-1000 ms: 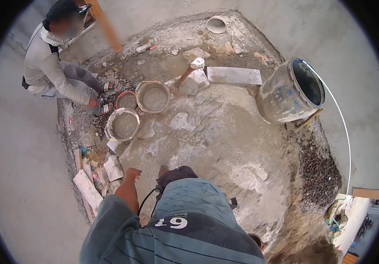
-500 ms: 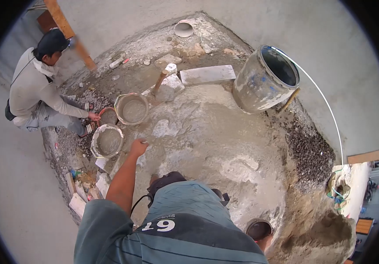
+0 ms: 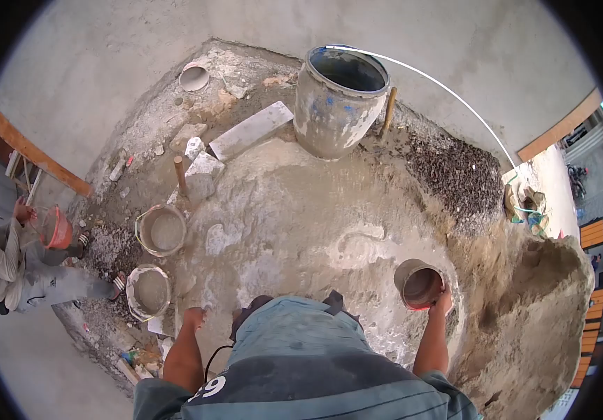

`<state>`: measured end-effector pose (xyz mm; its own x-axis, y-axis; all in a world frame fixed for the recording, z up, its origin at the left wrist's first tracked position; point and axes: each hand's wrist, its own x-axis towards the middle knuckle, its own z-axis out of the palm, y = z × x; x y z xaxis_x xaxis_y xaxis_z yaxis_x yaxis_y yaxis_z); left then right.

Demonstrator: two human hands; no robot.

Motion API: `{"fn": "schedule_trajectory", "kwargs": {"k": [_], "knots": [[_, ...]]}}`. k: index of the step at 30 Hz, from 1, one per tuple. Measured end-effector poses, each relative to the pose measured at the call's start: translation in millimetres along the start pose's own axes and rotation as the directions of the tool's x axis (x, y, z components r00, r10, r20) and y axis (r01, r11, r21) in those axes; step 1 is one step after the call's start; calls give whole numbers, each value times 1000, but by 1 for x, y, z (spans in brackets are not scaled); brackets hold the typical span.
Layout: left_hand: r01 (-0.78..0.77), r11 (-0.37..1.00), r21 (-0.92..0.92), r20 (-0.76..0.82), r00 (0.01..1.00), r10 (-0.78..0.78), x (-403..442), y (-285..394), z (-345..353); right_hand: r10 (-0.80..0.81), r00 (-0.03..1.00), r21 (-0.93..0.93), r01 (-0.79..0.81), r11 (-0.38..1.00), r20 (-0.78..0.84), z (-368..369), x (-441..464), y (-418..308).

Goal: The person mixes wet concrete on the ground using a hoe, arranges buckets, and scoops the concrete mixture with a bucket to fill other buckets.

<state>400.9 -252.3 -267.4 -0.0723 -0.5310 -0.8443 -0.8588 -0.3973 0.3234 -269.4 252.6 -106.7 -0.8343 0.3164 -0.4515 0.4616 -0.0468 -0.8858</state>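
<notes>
My right hand grips the rim of a small dark bucket with red at its lower edge, tilted above the wet mortar. On the other side, my left hand hangs low near the mortar's edge; its fingers are too small and blurred to make out. Beyond it stand two buckets of grey mix, a nearer white-rimmed one and a farther one. Wet grey mortar spreads over the floor between my hands.
At the left a co-worker holds a red bucket. A large drum with a white hose stands ahead. Gravel and a sand heap lie right. A wooden handle rises beside a pale slab.
The view has turned right. My right hand has come into view with the small bucket. My left hand reached toward the buckets, then drew back. The co-worker has lifted the red bucket.
</notes>
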Motion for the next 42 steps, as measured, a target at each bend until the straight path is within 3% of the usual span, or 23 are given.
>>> {"fn": "schedule_trajectory", "kwargs": {"k": [4, 8, 10, 11, 12, 13, 16, 17, 18, 20, 21, 23, 26, 30, 33, 35, 37, 40, 42], "knots": [[6, 990, -143, -67, 998, -15, -24, 6, -10, 31, 999, -45, -32, 998, -17, -4, 2, 13], [-60, 955, -291, -66, 997, 43, -18, 26, -19, -51, 996, -55, 47, 997, -71, -7, 19, 37], [-77, 956, -282, -55, 996, 64, -13, 49, -16, -17, 999, -30, 16, 999, -38, -9, 1, 28], [-73, 960, -272, -48, 997, 63, -17, 52, -16, -84, 990, -109, 72, 991, -109, -10, 5, 33], [-87, 963, -254, -47, 996, 77, -21, 55, -17, 6, 983, 10, -4, 1000, -186, -1, -17, 18], [-108, 965, -241, -44, 994, 100, -25, 67, -14, 10, 991, 124, 6, 992, -131, -8, -17, 20], [-138, 964, -225, -35, 990, 134, -23, 89, -3, 39, 982, 167, -8, 986, -183, -42, -15, 35], [-128, 961, -244, 35, 989, 140, -10, 82, -5, 58, 987, 294, -12, 956, -148, -57, -8, 50], [-111, 959, -261, 106, 984, 142, 5, 82, -7, 112, 949, 294, -21, 955, -294, -68, -10, 57], [-206, 975, -77, 78, 974, 212, -23, 103, 3, 116, 950, 352, -7, 936, -290, -106, 5, 98], [-167, 979, -116, 113, 977, 180, -3, 94, 1, 134, 963, 401, -31, 916, -232, -119, -23, 93], [-81, 979, -186, 183, 976, 115, 44, 70, -3, 187, 926, 489, -4, 872, -327, -129, -53, 98], [-99, 995, 30, 220, 971, 90, 25, 107, -9, 269, 881, 544, -15, 839, -390, -160, -85, 134], [-198, 961, 195, 246, 958, 147, 16, 167, -9, 264, 704, 389, 19, 921, -659, -200, -111, 225], [-314, 916, 249, 267, 931, 247, 20, 227, 7, 305, 492, 207, -245, 947, -815, -215, -165, 247], [-333, 917, 219, 242, 929, 279, 21, 259, 24, 359, 460, 181, -387, 904, -812, -231, -207, 255], [-389, 898, 203, 241, 909, 339, 5, 293, 47, 393, 340, 227, -435, 871, -854, -239, -237, 260], [-467, 858, 215, 290, 869, 401, -11, 323, 79, 347, 194, 254, -387, 887, -917, -254, -268, 276], [-492, 845, 209, 314, 852, 419, -12, 327, 90, 474, 75, 394, -450, 802, -878, -242, -295, 227]]}}
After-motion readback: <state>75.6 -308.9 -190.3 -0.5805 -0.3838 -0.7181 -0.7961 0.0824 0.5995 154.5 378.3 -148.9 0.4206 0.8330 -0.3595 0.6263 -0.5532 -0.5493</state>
